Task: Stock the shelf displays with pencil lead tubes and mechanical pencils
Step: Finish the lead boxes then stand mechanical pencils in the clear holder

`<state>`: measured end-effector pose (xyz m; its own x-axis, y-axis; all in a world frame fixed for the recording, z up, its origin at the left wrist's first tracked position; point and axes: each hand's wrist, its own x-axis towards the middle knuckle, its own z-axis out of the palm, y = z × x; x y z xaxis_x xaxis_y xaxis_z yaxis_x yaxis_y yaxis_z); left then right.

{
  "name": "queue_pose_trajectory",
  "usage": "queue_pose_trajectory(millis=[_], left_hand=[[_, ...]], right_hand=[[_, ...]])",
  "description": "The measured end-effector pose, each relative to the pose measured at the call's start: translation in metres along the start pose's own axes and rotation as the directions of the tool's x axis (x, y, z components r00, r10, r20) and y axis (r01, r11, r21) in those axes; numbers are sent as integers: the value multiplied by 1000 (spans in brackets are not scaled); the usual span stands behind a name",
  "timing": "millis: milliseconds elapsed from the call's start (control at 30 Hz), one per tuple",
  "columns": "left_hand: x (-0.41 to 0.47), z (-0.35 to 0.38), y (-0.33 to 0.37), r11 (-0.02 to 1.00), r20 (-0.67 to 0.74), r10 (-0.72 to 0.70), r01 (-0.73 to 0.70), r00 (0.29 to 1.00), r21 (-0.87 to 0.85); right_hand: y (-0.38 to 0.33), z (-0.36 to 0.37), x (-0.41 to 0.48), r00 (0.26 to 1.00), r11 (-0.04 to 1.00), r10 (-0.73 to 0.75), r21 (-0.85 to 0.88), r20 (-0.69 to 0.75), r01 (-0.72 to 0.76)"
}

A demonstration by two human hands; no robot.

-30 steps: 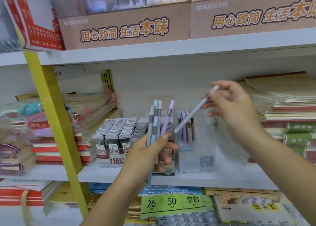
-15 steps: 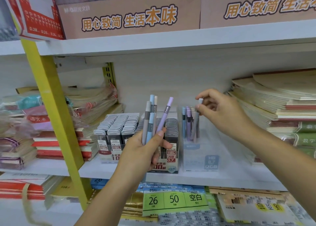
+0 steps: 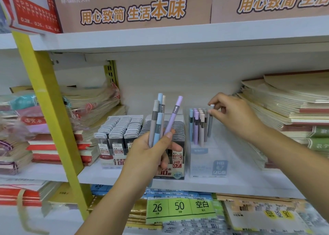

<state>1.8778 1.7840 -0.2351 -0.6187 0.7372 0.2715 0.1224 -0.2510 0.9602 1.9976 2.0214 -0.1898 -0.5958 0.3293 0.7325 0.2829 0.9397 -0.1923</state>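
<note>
Head view looks straight onto the white shelf (image 3: 249, 185), with a tall stack of notebooks (image 3: 284, 106) at its right end. Toward the middle stand the lead tube boxes (image 3: 121, 133), packed in close rows, and just right of them the clear pencil holder (image 3: 208, 163), marked HB 0.7 on its front. What matters for the next move, as I judge it, is that the holder sits directly under the right hand (image 3: 235, 115), while the supply lies to that hand's left. The left hand (image 3: 151, 156) is raised in front of the lead boxes, its grip wrapped round a bundle of pencils (image 3: 158, 120) that fans upward, caps on top. The right hand is clearly the nearer one to the holder. Its grip is narrow, thumb and forefinger pinching the white cap of a grey pencil (image 3: 210, 126) whose long axis runs almost straight up and down, with the tip down inside the holder. I cannot tell whether the tip has reached the bottom. Just left of it stands a small cluster of standing pencils (image 3: 197, 126), blue, lilac and beige-capped, upright and close together. Those in the bundle are slim pastel barrels, grey, pale blue and lilac, each with a dark band below the cap, and the lilac one leans right, toward the free hand.
</note>
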Motion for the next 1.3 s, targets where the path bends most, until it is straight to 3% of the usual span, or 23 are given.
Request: queue_pose_trajectory(millis=[300,433,500,567,633,700,733,833,933,1000,1067,1200,1300], left_hand=[[-1,1,-1,1000,-8,-14,15,1000,27],[-3,2,-1,999,15,-52,52,999,-1],[-4,4,-1,997,35,-71,72,997,-15],[-5,6,1,996,61,-83,85,995,-22],[-5,8,2,996,84,-86,87,993,-15],[-5,13,2,996,102,-87,88,991,-4],[-6,15,2,996,110,-85,85,990,1],[-8,21,2,997,130,-74,72,989,22],[-11,20,3,997,109,-75,73,991,23],[-11,14,2,997,78,-68,66,995,30],[-11,7,-1,998,59,-56,54,997,30],[-11,-1,-5,999,70,-41,41,997,12],[-12,0,-5,999,92,-42,43,995,-7]], right_hand=[[1,6,0,1000,998,7,-67,-2,-7],[1,8,0,989,985,113,-138,95,-99],[-4,4,-1,988,985,138,-116,76,-128],[-20,-3,-8,989,990,144,6,-37,-144],[-43,-10,-17,981,923,192,341,-15,-175],[-70,-16,-25,967,694,200,674,154,-251],[-79,-17,-28,962,601,176,750,210,-274],[-92,-18,-34,959,483,154,829,239,-284],[-86,-27,-31,953,425,265,870,146,-251],[-72,-40,-27,943,472,333,869,-19,-149],[-58,-51,-24,951,611,279,788,-133,-69],[-47,-39,-25,992,874,129,473,-3,-112],[-49,-21,-28,994,943,62,322,86,-86]])
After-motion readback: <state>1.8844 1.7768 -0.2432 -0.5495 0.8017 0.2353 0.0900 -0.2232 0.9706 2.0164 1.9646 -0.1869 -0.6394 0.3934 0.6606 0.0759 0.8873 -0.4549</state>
